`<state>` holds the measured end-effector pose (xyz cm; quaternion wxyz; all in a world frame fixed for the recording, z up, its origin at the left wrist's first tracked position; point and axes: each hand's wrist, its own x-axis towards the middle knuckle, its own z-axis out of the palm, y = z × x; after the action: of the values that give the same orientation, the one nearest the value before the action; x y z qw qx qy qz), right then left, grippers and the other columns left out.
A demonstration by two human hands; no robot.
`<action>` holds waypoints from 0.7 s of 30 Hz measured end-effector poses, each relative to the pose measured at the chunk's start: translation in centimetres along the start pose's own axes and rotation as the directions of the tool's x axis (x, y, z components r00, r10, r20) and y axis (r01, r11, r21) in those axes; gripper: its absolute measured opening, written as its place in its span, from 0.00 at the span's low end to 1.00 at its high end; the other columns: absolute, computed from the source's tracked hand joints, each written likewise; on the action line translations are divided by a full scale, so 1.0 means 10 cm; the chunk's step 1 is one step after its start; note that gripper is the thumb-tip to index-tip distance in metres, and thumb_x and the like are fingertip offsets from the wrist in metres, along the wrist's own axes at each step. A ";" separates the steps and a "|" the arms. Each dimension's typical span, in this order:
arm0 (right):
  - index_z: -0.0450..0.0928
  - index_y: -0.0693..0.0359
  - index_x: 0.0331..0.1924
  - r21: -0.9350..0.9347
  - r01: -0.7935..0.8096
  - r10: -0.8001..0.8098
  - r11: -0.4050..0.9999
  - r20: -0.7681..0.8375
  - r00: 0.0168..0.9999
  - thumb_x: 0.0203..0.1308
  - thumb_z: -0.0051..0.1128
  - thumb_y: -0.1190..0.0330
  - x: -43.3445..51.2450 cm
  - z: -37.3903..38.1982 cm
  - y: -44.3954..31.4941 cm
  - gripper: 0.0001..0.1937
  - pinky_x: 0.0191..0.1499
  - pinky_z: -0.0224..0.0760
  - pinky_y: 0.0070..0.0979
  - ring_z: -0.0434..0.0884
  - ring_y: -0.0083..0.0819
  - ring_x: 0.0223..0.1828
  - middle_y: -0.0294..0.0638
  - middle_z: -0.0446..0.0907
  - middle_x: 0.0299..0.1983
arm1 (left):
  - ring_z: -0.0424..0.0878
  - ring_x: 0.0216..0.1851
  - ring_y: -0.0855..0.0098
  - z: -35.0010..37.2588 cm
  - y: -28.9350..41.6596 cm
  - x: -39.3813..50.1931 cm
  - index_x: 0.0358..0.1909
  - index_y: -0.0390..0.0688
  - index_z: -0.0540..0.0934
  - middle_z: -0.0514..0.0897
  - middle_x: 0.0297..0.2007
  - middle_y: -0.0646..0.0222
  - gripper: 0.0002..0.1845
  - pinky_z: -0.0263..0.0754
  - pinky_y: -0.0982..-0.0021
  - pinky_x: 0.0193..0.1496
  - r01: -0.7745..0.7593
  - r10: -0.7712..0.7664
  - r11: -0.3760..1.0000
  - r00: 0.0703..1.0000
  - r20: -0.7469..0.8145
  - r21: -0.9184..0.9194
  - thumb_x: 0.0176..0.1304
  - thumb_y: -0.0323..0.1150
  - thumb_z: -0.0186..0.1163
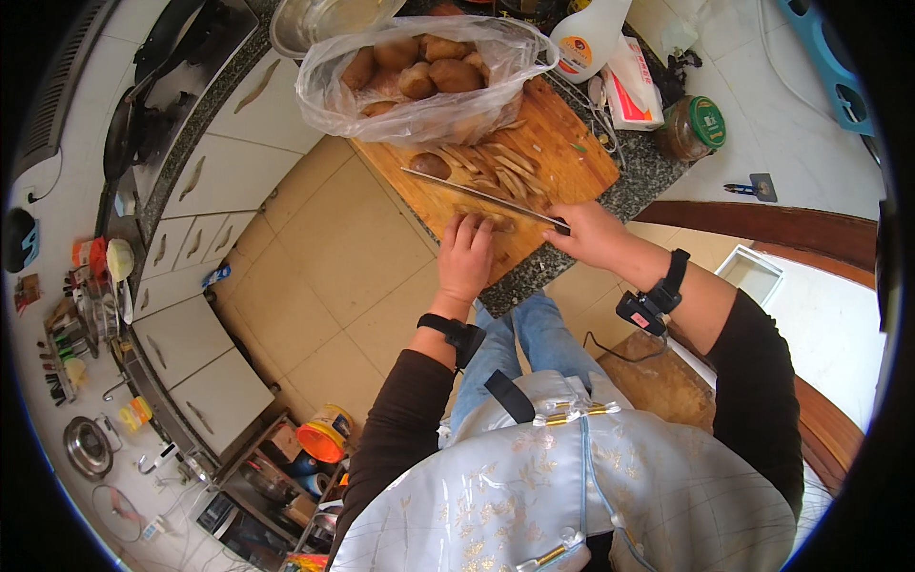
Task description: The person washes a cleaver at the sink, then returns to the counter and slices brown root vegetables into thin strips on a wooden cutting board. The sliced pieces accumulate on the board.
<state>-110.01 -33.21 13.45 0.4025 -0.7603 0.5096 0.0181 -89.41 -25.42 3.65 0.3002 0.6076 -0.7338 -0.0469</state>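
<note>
My right hand (pixel 590 232) grips the dark handle of a kitchen knife (pixel 486 196). Its blade is seen nearly edge-on and reaches left across a wooden cutting board (pixel 572 168). Just on the near side of the blade, the bent fingers of my left hand (pixel 466 247) press a mushroom piece (pixel 502 222) against the board; the fingers partly hide it. Beyond the knife lies a pile of cut mushroom strips (pixel 511 171), pale with brown edges. A whole brown mushroom (pixel 430 166) rests beside them, near the blade's tip.
A clear plastic bag (pixel 322 100) of brown mushrooms stands at the board's far end. Behind it is a metal bowl (pixel 325 25). A white bottle (pixel 590 36), tissue pack (pixel 632 86) and green-lidded jar (pixel 690 129) stand along the right. The granite counter edge (pixel 525 286) is close to me.
</note>
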 end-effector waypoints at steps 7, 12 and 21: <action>0.78 0.66 0.38 -0.048 0.064 -0.065 0.997 -0.007 0.998 0.54 0.60 0.63 -0.27 -0.23 -0.07 0.14 0.31 0.71 0.40 0.79 0.52 0.28 0.54 0.78 0.23 | 0.73 0.47 0.59 -0.04 0.01 -0.01 0.42 0.44 0.78 0.77 0.43 0.66 0.14 0.70 0.60 0.47 -0.008 0.008 1.000 1.000 -0.021 0.022 0.51 0.28 0.61; 0.77 0.65 0.32 -0.109 0.040 -0.034 0.993 0.055 0.998 0.54 0.59 0.63 -0.38 -0.30 -0.11 0.12 0.33 0.72 0.43 0.79 0.53 0.30 0.54 0.78 0.23 | 0.74 0.44 0.61 -0.01 0.01 0.05 0.42 0.46 0.78 0.77 0.40 0.68 0.13 0.68 0.61 0.45 0.002 -0.001 0.999 1.000 -0.005 0.050 0.52 0.30 0.60; 0.78 0.65 0.35 -0.141 0.066 -0.056 0.988 0.075 0.996 0.54 0.59 0.63 -0.38 -0.31 -0.09 0.12 0.32 0.72 0.42 0.79 0.52 0.28 0.54 0.79 0.24 | 0.74 0.45 0.61 0.01 -0.01 0.03 0.43 0.46 0.79 0.78 0.43 0.66 0.15 0.69 0.61 0.44 -0.014 0.012 0.996 1.000 0.020 0.086 0.51 0.30 0.59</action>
<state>-112.33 -32.17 17.74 0.3649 -0.8013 0.4690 0.0691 -89.45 -25.71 3.61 0.2668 0.6148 -0.7419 -0.0191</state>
